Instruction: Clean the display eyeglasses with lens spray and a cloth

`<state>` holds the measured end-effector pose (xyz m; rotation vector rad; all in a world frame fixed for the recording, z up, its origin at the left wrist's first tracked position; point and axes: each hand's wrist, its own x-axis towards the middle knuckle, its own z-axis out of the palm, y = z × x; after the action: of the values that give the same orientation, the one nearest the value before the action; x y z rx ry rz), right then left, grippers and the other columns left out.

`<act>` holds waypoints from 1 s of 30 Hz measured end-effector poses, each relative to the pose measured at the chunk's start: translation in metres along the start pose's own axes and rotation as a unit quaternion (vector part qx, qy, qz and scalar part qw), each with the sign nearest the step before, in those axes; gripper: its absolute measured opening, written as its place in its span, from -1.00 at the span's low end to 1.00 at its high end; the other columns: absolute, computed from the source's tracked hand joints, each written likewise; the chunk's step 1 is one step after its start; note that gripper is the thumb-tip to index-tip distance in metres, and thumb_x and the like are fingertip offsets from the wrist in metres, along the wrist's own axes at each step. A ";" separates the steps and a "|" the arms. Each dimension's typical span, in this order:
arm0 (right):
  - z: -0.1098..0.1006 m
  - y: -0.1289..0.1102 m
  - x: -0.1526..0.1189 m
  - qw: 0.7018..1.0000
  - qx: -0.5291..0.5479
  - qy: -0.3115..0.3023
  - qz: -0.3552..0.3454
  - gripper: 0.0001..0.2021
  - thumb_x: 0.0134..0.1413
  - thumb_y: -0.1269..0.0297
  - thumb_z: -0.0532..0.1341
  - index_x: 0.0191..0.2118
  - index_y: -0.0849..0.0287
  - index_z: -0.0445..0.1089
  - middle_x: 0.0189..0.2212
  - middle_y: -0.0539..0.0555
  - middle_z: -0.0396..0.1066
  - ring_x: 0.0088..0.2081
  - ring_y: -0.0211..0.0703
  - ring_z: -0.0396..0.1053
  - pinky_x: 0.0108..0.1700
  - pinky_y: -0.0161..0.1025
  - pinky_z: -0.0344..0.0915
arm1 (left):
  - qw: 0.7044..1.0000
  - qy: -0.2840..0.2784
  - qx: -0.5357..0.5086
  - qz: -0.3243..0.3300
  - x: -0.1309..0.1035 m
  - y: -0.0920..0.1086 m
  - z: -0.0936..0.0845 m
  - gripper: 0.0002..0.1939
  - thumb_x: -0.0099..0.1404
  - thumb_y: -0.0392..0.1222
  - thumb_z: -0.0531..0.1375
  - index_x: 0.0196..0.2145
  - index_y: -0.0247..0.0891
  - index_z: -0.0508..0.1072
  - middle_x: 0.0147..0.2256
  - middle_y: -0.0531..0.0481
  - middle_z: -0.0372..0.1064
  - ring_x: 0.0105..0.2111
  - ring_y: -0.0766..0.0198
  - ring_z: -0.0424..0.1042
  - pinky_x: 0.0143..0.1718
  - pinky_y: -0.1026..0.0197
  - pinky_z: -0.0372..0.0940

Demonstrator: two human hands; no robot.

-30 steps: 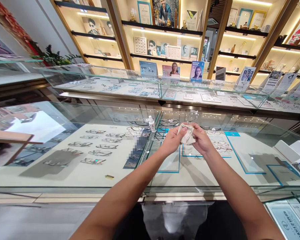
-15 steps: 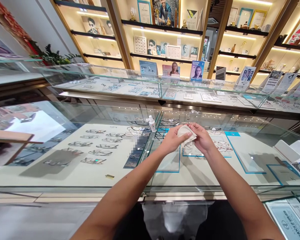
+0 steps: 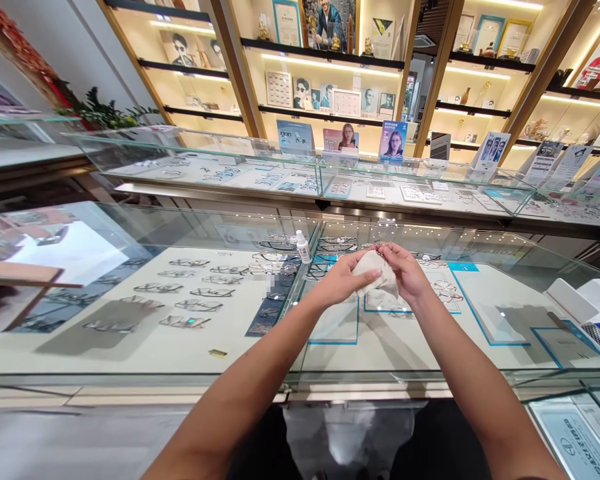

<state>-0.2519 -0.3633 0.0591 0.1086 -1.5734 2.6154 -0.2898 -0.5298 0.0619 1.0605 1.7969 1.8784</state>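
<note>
My left hand [image 3: 344, 279] is closed on a pale cloth [image 3: 375, 272], its thumb pressed on the cloth's front. On the cloth's right side, my right hand [image 3: 405, 272] is closed, with fingertips pinched at the upper edge near a thin, dark item too small to make out. The two hands are close together above the glass display counter. Left of them a small white bottle [image 3: 303, 248] stands upright on the glass. Several eyeglass frames [image 3: 213, 292] lie in rows inside the case, left of the bottle.
Behind is a second glass case [image 3: 220, 175] with eyewear and upright cards. A white open box [image 3: 575, 300] sits at the right. A small gold-coloured piece [image 3: 217, 353] lies near the front edge. Lit shelves line the back wall.
The cloth hangs lower and more spread between my hands. My right hand has shifted slightly, its fingers now pinched at the cloth's upper edge. The bottle has not moved.
</note>
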 end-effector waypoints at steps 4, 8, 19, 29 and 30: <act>0.002 0.005 0.000 1.000 -0.014 -0.016 -0.001 -0.64 -0.25 0.04 0.60 -0.34 0.08 0.57 -0.34 -0.02 0.57 -0.35 -0.23 0.42 -0.24 -0.25 0.36 | 0.998 0.067 -0.008 0.015 0.002 -0.006 0.006 -0.39 0.13 0.37 0.37 -0.28 -0.31 0.50 -0.45 0.07 0.34 -0.46 0.37 0.21 -0.36 0.28 0.15; 0.004 0.006 -0.001 0.999 -0.027 -0.033 -0.027 -0.61 -0.33 0.00 0.62 -0.38 0.06 0.57 -0.36 -0.01 0.56 -0.32 -0.19 0.42 -0.21 -0.24 0.36 | 0.992 0.125 0.001 0.020 0.005 -0.010 0.007 -0.26 0.13 0.56 0.25 -0.50 -0.29 0.39 -0.56 0.09 0.25 -0.52 0.40 0.14 -0.44 0.28 0.09; -0.001 -0.009 -0.003 0.991 -0.113 -0.024 -0.072 -0.69 -0.18 -0.01 0.56 -0.45 0.09 0.56 -0.06 0.08 0.51 0.04 -0.05 0.39 0.07 -0.17 0.31 | 0.976 0.183 -0.120 -0.017 0.016 -0.021 -0.014 -0.24 0.07 0.59 0.28 -0.43 -0.29 0.48 -0.51 0.01 0.41 -0.44 0.28 0.38 -0.40 0.26 0.27; -0.003 -0.004 -0.003 0.977 -0.205 -0.052 -0.036 -0.68 -0.12 -0.05 0.51 -0.46 0.08 0.54 -0.37 -0.02 0.45 -0.20 -0.12 0.32 0.01 -0.14 0.19 | 0.973 0.181 -0.143 -0.007 0.016 -0.019 -0.022 -0.20 0.06 0.60 0.28 -0.28 -0.31 0.56 -0.41 -0.07 0.52 -0.25 0.13 0.52 -0.27 0.19 0.35; -0.003 -0.003 -0.003 0.976 -0.207 -0.055 -0.033 -0.68 -0.12 -0.05 0.51 -0.45 0.08 0.54 -0.36 -0.02 0.46 -0.20 -0.13 0.32 0.01 -0.15 0.19 | 0.976 0.170 -0.137 -0.001 0.016 -0.018 -0.020 -0.21 0.08 0.59 0.28 -0.30 -0.31 0.57 -0.42 -0.07 0.52 -0.26 0.13 0.51 -0.26 0.18 0.35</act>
<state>-0.2487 -0.3592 0.0598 0.2739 -2.0740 2.2090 -0.3189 -0.5305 0.0505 0.6711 1.6326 2.3367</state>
